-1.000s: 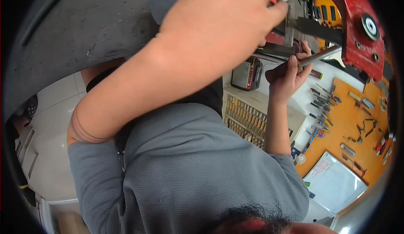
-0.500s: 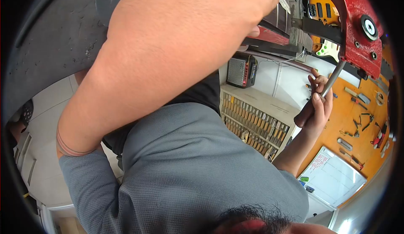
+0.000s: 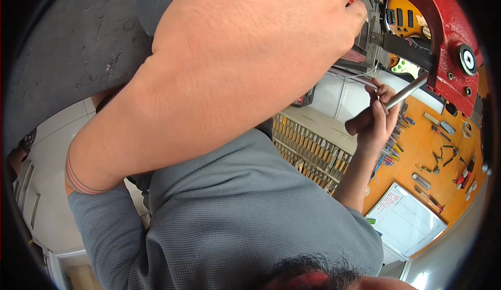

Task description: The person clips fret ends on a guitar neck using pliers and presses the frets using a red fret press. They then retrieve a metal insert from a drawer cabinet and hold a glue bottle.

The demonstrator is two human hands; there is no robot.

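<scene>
Across the top reaches my left forearm, and my left hand [image 3: 334, 13] is bent closed beside a red part at the upper edge; what its fingers hold is hidden. To its right is a heavy red curved metal frame [image 3: 459, 29] with a round roller [image 3: 467, 59] and a dark flat metal bar [image 3: 409, 49]. From the frame's lower end a steel rod [image 3: 407, 90] slants down to a dark handle [image 3: 359, 123]. My right hand [image 3: 381, 110] is around this handle where it meets the rod, with some fingers lifted.
A dark work surface [image 3: 68, 55] fills the upper left. Behind my right arm are a rack of wooden-handled tools [image 3: 313, 149], an orange tool board [image 3: 417, 149] with pliers, and a whiteboard [image 3: 404, 219]. Guitars [image 3: 404, 16] hang beyond the frame. Part of another person [image 3: 18, 159] shows at far left.
My right hand with the handle has moved left, and the rod lies at a flatter slant. My left hand appears further right and slightly lower. The whole view has shifted slightly.
</scene>
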